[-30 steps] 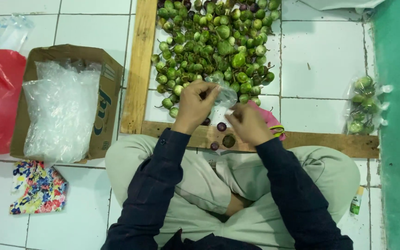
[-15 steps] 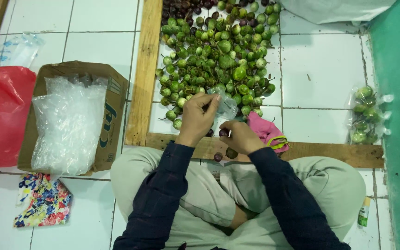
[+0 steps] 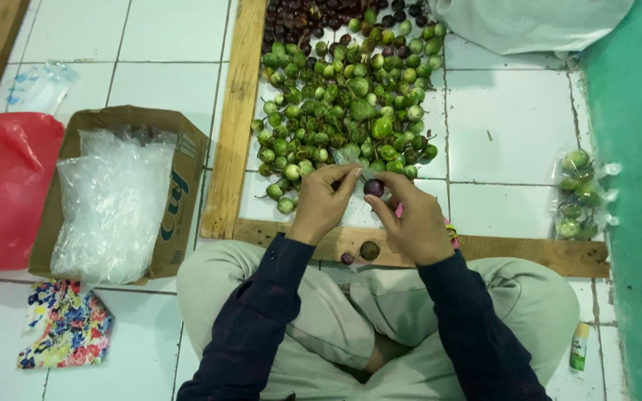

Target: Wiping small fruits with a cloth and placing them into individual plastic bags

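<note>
Our left hand [image 3: 326,199] pinches a clear bag [image 3: 352,157], our right hand [image 3: 414,223] pinches a purple fruit [image 3: 374,187] at its mouth; one filled bag [image 3: 579,194] lies aside, the pile [image 3: 347,104] remains.

Home produce-sorting spot: white tiled floor [image 3: 514,134], wood-framed fruit pile [image 3: 343,104], box of plastic bags [image 3: 113,200].

A cardboard box [image 3: 180,200] stuffed with clear plastic bags [image 3: 109,200] sits on the white tiled floor [image 3: 499,126], beside a red plastic bag [image 3: 1,186]. A floral cloth [image 3: 65,334] lies near the box. A filled bag of green fruit [image 3: 579,193] rests by the green mat [image 3: 633,186], and a small bottle [image 3: 578,347] lies nearby.
</note>
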